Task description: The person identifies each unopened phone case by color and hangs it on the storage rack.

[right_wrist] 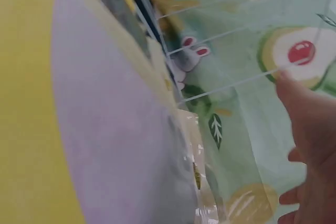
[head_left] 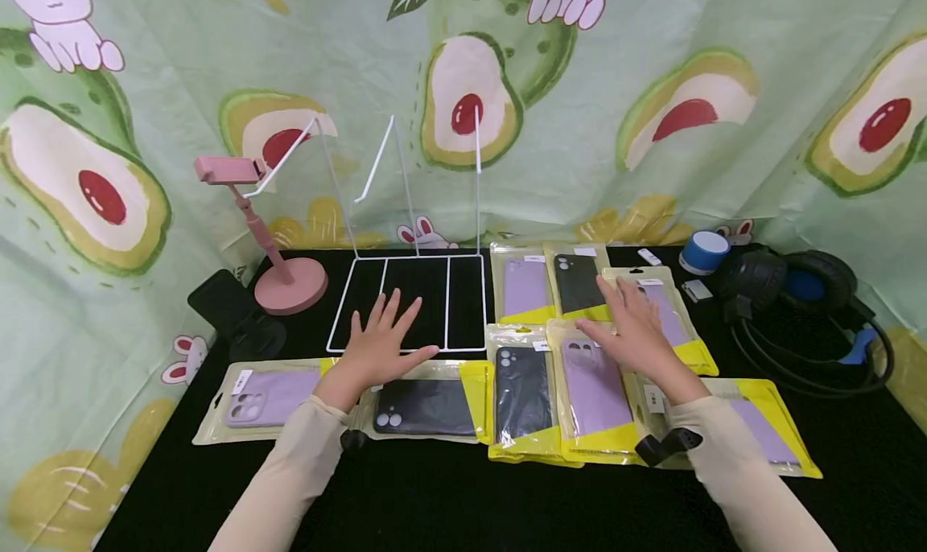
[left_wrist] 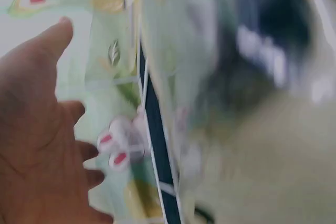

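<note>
My left hand (head_left: 378, 349), fingers spread, hovers above the near edge of a white wire rack (head_left: 447, 302) and holds nothing. Below its wrist lies a packaged black phone case (head_left: 427, 399), with a packaged purple phone case (head_left: 271, 399) further left. The right hand (head_left: 636, 335), also spread and holding nothing, is over the packs on the right. Nearest to it are a purple case pack (head_left: 595, 391), a black case pack (head_left: 577, 282) and another purple one (head_left: 669, 315). In the wrist views both the left hand (left_wrist: 42, 129) and right hand (right_wrist: 315, 145) show extended thumbs.
Upright wire hooks (head_left: 477, 182) rise from the rack. A pink phone stand (head_left: 291, 285) and a black stand (head_left: 239, 319) are at left. Headphones (head_left: 804, 286), a blue-and-white round item (head_left: 704, 253) and small white pieces (head_left: 698, 291) lie at right. A printed curtain (head_left: 565, 174) hangs behind.
</note>
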The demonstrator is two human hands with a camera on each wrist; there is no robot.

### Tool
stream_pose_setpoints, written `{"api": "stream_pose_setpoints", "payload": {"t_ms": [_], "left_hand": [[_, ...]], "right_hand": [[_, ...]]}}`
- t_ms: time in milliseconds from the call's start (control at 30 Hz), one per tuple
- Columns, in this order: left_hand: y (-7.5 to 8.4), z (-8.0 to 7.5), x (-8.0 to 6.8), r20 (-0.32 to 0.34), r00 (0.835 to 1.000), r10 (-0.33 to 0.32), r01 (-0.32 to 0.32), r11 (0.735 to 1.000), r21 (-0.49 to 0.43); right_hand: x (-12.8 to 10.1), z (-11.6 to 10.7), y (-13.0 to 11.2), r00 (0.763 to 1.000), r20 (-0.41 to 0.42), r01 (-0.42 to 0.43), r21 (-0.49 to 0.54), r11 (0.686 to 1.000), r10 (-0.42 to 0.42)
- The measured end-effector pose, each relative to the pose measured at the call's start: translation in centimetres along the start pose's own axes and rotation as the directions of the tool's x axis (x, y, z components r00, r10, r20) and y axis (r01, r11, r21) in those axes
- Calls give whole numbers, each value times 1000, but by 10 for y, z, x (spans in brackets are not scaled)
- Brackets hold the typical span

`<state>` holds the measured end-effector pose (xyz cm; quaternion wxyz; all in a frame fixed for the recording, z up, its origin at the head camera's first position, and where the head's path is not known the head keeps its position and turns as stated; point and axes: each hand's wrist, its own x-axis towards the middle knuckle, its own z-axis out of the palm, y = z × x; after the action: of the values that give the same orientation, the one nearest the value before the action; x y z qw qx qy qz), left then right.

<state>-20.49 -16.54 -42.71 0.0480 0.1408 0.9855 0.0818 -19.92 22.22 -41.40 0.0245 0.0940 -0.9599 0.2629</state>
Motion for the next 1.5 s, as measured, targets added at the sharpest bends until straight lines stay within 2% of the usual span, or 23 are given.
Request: {"api": "stream_pose_setpoints", "payload": {"t_ms": [133, 233, 333, 533, 733, 933, 1100, 1333, 1500], "left_hand": [[-23, -9, -8, 45, 999, -13, 16, 996, -84], [-43, -15, -13, 45, 998, -44, 50, 991, -123], [-59, -19, -17, 59, 994, -88, 96, 983, -157], [-81, -16, -18, 133, 985, -108, 139, 957, -254], [-94, -8, -15, 193, 970, -148, 197, 943, -267], [-103, -1, -14, 202, 971, -127, 181, 943, -280], [-105, 2, -15, 180, 977, -114, 163, 943, -291], [-110, 9, -19, 120, 988, -99, 131, 943, -306], [-112, 15, -20, 77, 992, -99, 118, 938, -327]], "right_hand": [[-4, -13, 8, 994, -11, -108, 177, 978, 111], [-7, -23, 18, 979, 11, -201, 213, 956, 203], [-10, -30, 30, 968, 40, -252, 195, 948, 249], [-17, -36, 56, 960, 85, -274, 90, 958, 266], [-23, -37, 70, 925, 152, -361, 59, 931, 349], [-24, -36, 77, 904, 180, -400, 45, 915, 387], [-24, -34, 82, 900, 162, -415, 40, 909, 404], [-20, -30, 84, 917, 108, -389, 22, 921, 385], [-19, -28, 84, 913, 89, -402, 37, 915, 398]]}}
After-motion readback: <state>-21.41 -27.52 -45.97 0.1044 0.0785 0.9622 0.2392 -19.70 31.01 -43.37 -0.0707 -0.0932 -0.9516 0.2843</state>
